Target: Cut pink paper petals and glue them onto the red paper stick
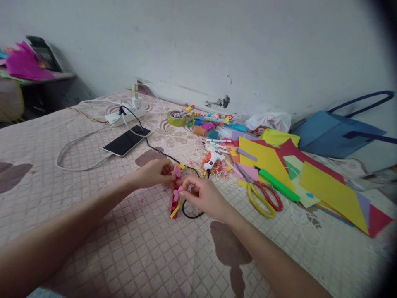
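Between my two hands is a red craft strip (pixel 174 205) with pink flower- or butterfly-like cut-outs and yellow pieces on it. My left hand (pixel 158 170) has its fingers closed at the strip's upper end, beside a pink cut-out (pixel 176 170) and a yellow piece. A second pink cut-out (pixel 176 193), lower on the strip, is pinched between the thumb and fingers of my right hand (pixel 206 194). From the strip's lower end a narrow yellow piece (pixel 175 210) sticks out at a slant. My fingers partly hide the middle of the strip.
Behind my right hand a white glue gun (pixel 213 159) lies among paper scraps, its black cord looping near the strip. Scissors (pixel 260 194), a green cutter (pixel 279 185) and coloured sheets (pixel 335 190) lie right. A phone (pixel 126 141) and power strip (pixel 124 118) are left.
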Motion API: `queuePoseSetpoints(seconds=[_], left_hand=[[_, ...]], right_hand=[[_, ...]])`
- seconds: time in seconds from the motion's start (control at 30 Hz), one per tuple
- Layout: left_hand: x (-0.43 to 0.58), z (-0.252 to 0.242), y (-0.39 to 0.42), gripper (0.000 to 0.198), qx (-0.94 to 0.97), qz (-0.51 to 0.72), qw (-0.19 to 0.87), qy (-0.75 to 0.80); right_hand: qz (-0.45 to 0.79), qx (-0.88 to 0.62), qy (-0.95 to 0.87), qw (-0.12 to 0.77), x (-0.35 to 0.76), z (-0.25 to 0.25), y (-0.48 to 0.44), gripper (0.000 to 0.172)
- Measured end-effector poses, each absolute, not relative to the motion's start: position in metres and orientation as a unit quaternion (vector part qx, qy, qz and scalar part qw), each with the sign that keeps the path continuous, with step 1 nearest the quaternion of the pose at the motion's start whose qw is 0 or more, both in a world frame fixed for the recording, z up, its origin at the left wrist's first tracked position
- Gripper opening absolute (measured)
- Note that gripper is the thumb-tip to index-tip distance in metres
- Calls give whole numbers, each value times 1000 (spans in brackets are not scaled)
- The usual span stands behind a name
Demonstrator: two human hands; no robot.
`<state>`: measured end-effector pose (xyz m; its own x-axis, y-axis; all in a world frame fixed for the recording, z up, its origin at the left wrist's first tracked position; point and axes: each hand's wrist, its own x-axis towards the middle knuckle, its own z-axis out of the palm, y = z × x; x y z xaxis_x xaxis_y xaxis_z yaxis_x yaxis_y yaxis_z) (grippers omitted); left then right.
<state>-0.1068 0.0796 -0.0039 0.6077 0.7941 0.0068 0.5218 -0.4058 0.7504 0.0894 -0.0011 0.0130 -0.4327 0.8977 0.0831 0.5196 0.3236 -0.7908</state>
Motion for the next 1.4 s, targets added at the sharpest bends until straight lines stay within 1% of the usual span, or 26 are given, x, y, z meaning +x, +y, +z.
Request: queuePoseSetpoints(seconds=[0.13, 0.4, 0.5, 0.7, 0.83, 0.97, 1.03, 1.1, 1.17, 1.23, 1.3, 1.4], left_hand=[[-107, -3, 79, 20, 824, 184, 350, 406], [-107, -1, 79, 23, 825, 178, 329, 424], [-105, 4, 76, 28, 823, 186, 319, 431], [-103, 8, 75, 35, 821, 185, 290, 455], [-102, 6, 78, 36, 816, 182, 288, 468], [-102, 5, 79, 36, 807, 184, 302, 473], [-101, 5, 79, 36, 806, 183, 308, 471], [-101, 5, 78, 37, 805, 182, 314, 470], [-100, 6, 76, 39, 801, 185, 323, 469], [-100, 7, 75, 41, 796, 190, 333, 468], [-99, 8, 74, 43, 795, 191, 338, 467], [-99, 10, 74, 42, 797, 184, 339, 465]], right_hand=[[357, -481, -744, 295, 91, 11, -1, 11], [382, -474, -738, 292, 82, 7, -6, 10], [388, -470, -737, 293, 81, 8, -7, 10], [331, -509, -730, 315, 95, 11, 3, 11], [293, -521, -754, 273, 98, 10, 11, 13], [232, -513, -801, 204, 91, 10, 13, 13], [204, -505, -817, 190, 89, 11, 15, 14], [179, -504, -817, 215, 87, 12, 20, 11], [166, -504, -806, 261, 85, 13, 27, 6], [171, -501, -798, 289, 82, 14, 35, 9], [183, -497, -795, 296, 79, 12, 43, 13], [187, -489, -803, 287, 74, 9, 51, 12]])
